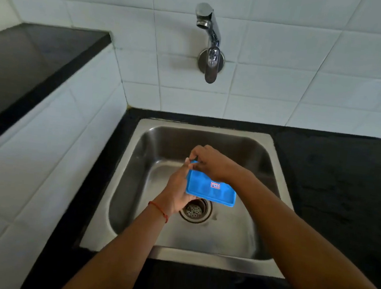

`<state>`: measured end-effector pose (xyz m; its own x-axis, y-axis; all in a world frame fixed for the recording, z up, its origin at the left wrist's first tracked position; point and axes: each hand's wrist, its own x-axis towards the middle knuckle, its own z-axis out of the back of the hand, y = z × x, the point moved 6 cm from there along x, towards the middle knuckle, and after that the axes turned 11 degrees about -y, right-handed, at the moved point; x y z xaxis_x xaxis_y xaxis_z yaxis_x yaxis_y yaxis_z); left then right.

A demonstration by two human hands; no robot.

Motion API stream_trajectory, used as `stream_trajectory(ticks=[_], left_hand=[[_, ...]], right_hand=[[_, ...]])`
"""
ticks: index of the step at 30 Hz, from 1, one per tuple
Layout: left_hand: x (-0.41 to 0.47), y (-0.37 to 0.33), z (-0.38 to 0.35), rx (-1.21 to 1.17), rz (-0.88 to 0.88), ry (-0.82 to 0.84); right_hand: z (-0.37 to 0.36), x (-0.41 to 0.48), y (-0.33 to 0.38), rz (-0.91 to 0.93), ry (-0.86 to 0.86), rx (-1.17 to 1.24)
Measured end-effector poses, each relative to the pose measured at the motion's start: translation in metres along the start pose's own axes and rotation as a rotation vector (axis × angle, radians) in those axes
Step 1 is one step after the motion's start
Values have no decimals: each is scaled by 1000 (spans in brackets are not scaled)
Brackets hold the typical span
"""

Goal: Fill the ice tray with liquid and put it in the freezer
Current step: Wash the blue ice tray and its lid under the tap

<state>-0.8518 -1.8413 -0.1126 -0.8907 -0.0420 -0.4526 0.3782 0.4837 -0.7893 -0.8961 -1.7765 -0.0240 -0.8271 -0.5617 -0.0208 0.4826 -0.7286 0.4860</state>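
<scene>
Ice tray point(211, 188): blue, flat, with a lid or cover face showing a small label; being held tilted above the sink point(205, 128), just over the drain strainer point(196, 211).
Left hand point(178, 187): gripping the tray's left edge from below; red thread point(158, 210) on the wrist.
Right hand point(211, 162): pinching the tray's far corner.
Step, as judged: opening the cover before filling; no liquid is running.
Next move is calling for: freeing the cover, levelling the tray under the tap point(208, 20) and lifting the lever point(211, 69).
Surroundings: dark bench point(332, 181), raised ledge point(30, 59) at left.
Obstructions: only the cover seems to be blocking filling.
</scene>
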Motion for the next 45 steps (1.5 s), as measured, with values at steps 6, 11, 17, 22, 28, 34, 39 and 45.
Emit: stream_trajectory(ticks=[6,11,17,22,28,34,39,45], left_hand=[[8,-5,8,97,24,37],[18,-7,12,39,-10,-10],[28,-10,12,11,-21,-97],[33,-23,39,-163,-51,-239],[31,-23,36,-194,10,-174],[28,-21,4,-48,96,-50],[30,-32,6,-61,113,-52],[39,-54,16,-65,44,-166]], right_hand=[[-2,9,4,-73,61,-66],[6,19,-3,-133,-61,-49],[37,8,-15,-221,-279,-15],[85,-8,-50,-352,-487,-66],[83,-32,-117,-613,-647,292],[24,-18,-123,-760,-490,912],[15,-7,-115,-755,-406,909],[90,32,-66,-450,-692,314]])
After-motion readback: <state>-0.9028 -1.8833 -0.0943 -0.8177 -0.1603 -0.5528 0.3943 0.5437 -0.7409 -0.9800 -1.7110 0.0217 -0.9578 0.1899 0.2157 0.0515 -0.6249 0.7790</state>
